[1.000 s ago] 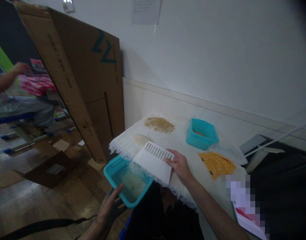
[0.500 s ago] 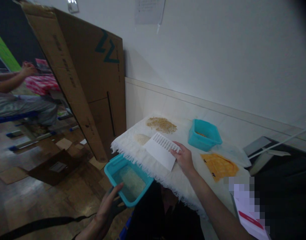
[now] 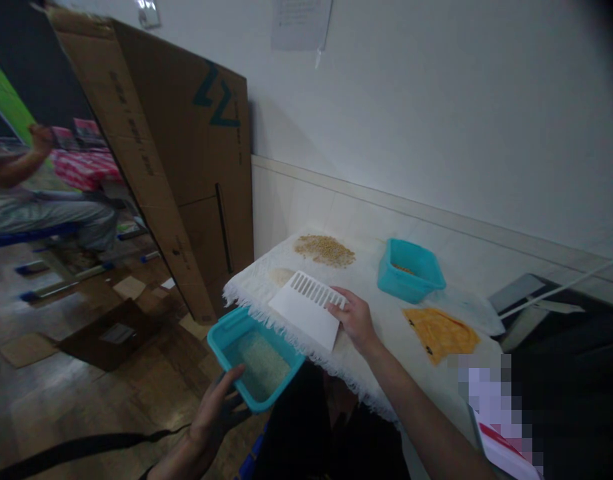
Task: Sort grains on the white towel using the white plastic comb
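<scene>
While I look down through the head view, I find the left hand (image 3: 217, 408) with its grip clamped on a blue tub (image 3: 281, 388), thumb over the wall and the other fingers outside. That tub is just to the near left of the white scraper (image 3: 306, 313), off the edge of the bench (image 3: 439, 383), and pale grains (image 3: 266, 363) lie in its bottom. I have the right hand's (image 3: 355, 320) grip closed on the right end of the scraper; whether the scraper touches the white cover (image 3: 366, 267) underneath, I cannot tell. Right of the scraper, past the right wrist, lies a yellow cloth (image 3: 443, 333). Just beyond the scraper's left end is a pale heap (image 3: 281, 275), partly hidden by it. Beyond the scraper to the right stands a second tub (image 3: 406, 288) with some brownish contents, and straight beyond the scraper spreads a golden heap (image 3: 326, 250). Far to the scraper's left rises a tall cardboard box (image 3: 196, 153), with a seated person (image 3: 46, 213) past it.
</scene>
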Tool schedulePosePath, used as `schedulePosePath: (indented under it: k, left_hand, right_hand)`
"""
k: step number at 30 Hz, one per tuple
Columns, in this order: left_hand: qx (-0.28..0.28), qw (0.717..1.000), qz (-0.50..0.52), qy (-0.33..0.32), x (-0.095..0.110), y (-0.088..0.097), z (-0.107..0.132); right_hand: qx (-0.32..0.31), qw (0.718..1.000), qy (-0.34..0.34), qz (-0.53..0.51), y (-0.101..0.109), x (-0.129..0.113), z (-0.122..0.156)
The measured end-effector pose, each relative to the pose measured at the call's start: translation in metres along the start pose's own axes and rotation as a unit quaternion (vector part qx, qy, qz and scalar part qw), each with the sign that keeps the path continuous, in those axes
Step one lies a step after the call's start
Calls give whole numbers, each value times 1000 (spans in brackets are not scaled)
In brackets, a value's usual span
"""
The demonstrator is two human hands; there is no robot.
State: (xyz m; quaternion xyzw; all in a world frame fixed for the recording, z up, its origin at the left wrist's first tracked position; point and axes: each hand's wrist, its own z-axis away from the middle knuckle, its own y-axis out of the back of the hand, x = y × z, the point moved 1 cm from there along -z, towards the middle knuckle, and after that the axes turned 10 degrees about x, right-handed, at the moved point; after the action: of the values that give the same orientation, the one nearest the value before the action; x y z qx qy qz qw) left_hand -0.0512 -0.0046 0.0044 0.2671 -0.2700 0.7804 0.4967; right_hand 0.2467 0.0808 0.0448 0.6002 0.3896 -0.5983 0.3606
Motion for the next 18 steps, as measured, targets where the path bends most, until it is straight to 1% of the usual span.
schedulePosePath:
  k: [4,5,6,7,9,12,13,15,18]
  left_hand:
    - [5,1000,7,-3,0,0,3]
    - [5,1000,7,-2,0,0,3]
    - [2,1000,7,-3,0,0,3]
    - [-2,1000,7,-5,0,1,2]
    - [-13,1000,6,-6,0,2,0]
    - [-11,1000,2,5,-2,3,-5]
    - [-7,1000,2,6,-2,3,-5]
    - [0,1000,3,0,-3,2,-5]
    - [2,1000,0,-5,-2,0,-2]
  right_hand:
    - [-45,999,-21,7,-3,3,12]
    - [-47,999,-26,4,-1,3,13]
    - [-34,999,-29,-4,3,2,11]
    - [-7,999,-28,-16,9,1,8]
    - [71,997,-18,-38,26,-3,-5]
    - [177,983,26,-30,55,-5,-32]
    - [199,979,37,-18,63,-3,-40]
    - [220,974,45,-1,72,1,-51]
    - [211,977,42,6,72,10,-54]
